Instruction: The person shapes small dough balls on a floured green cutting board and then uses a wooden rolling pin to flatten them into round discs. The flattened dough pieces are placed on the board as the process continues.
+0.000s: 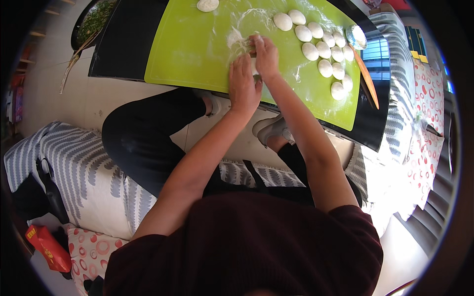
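My left hand (243, 82) and my right hand (267, 57) meet over the green mat (185, 51), close to its front edge. Between them they cup a piece of white dough (254, 66), mostly covered by my fingers and palms. Loose flour (237, 39) is smeared on the mat just beyond my fingertips. To the right lie several round dough balls (310, 51) in a loose group, some touching. One more dough ball (207, 4) sits apart at the far left of the mat.
A flour-dusted bowl (356, 37) stands at the mat's right edge, beside a tapered wooden rolling pin (364, 76). The mat lies on a glossy black table (118, 44). A potted plant (95, 23) is beyond its left end. Patterned covers drape the sofa (92, 177) around me.
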The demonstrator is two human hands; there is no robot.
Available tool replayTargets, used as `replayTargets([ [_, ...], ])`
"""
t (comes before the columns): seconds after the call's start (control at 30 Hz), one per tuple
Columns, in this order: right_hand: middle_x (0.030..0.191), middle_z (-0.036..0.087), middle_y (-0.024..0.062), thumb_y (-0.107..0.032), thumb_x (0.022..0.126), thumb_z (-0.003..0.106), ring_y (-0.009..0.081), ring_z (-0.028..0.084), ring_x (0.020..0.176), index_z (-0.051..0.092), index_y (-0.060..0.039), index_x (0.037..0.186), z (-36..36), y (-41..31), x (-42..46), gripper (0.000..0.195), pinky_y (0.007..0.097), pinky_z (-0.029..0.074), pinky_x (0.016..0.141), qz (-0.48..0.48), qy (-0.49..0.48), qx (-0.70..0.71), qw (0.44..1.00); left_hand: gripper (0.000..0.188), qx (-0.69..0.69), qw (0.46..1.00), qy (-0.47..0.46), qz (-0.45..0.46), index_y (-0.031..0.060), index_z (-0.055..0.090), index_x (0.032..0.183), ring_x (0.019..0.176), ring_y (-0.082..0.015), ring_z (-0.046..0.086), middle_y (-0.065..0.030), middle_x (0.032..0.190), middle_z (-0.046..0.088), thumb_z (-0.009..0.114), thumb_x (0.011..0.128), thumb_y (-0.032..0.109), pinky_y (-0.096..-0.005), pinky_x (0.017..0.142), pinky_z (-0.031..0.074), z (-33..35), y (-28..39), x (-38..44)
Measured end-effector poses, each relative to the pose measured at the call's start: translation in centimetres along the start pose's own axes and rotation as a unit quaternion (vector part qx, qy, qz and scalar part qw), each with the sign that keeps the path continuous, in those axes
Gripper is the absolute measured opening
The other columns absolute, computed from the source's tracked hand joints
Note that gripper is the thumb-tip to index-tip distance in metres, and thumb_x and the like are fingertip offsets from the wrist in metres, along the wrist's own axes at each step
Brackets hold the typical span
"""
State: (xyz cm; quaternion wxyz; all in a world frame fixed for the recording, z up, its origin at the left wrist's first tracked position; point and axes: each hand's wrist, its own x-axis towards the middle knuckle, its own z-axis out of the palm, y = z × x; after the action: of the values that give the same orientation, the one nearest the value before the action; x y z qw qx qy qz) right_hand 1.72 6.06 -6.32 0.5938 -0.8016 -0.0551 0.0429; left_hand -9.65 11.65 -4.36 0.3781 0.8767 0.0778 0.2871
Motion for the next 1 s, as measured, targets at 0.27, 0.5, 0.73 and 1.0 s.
replayTargets([
  [0.27, 0.087, 0.066, 0.0102, -0.028, 0.100, 0.047, 0.0146, 0.059, 0.078, 0.066, 0.0052, 0.099, 0.7, 0.0, -1.7, 0.038, 0.0293, 0.048, 0.074, -0.062, -0.015, -0.022, 0.998, 0.057, -0.118, 0.990, -0.052, -0.049, 0.0008, 0.047, 0.129, 0.117, -0.0395, 0.049, -0.0199, 0.127, 0.053, 0.061, 0.074, -0.009, -0.0425, 0.095, 0.043, 1.0, -1.1, 0.3],
  [0.5, 0.087, 0.066, 0.0111, -0.028, 0.100, 0.047, 0.0163, 0.060, 0.082, 0.066, 0.0050, 0.098, 0.1, -1.5, 0.7, 0.038, 0.0297, 0.048, 0.078, 0.024, 0.000, 0.057, 0.998, 0.060, -0.099, 0.987, -0.115, -0.045, 0.0015, 0.047, 0.130, 0.118, -0.0385, 0.050, -0.0189, 0.128, 0.053, 0.062, 0.073, -0.009, -0.0415, 0.096, 0.043, 0.9, -1.8, 2.4],
  [0.73, 0.086, 0.065, 0.0193, -0.027, 0.098, 0.047, 0.0294, 0.063, 0.081, 0.068, 0.0029, 0.098, 0.5, -1.4, 0.6, 0.037, 0.0366, 0.048, 0.077, 0.034, 0.053, 0.042, 0.997, 0.056, -0.028, 0.999, -0.025, -0.021, 0.0012, 0.050, 0.127, 0.112, -0.0378, 0.054, -0.0184, 0.123, 0.057, 0.064, 0.073, -0.007, -0.0403, 0.091, 0.046, 0.3, -1.5, 1.6],
  [1.0, 0.093, 0.065, 0.0124, -0.025, 0.101, 0.044, 0.0198, 0.059, 0.086, 0.066, 0.0035, 0.102, -3.8, 0.2, -1.4, 0.036, 0.0315, 0.047, 0.079, -0.044, 0.011, -0.008, 0.999, 0.052, -0.221, 0.972, -0.054, -0.052, 0.0042, 0.051, 0.127, 0.110, -0.0274, 0.060, -0.0133, 0.121, 0.060, 0.057, 0.078, -0.013, -0.0359, 0.093, 0.048, 1.6, 0.4, 1.6],
])
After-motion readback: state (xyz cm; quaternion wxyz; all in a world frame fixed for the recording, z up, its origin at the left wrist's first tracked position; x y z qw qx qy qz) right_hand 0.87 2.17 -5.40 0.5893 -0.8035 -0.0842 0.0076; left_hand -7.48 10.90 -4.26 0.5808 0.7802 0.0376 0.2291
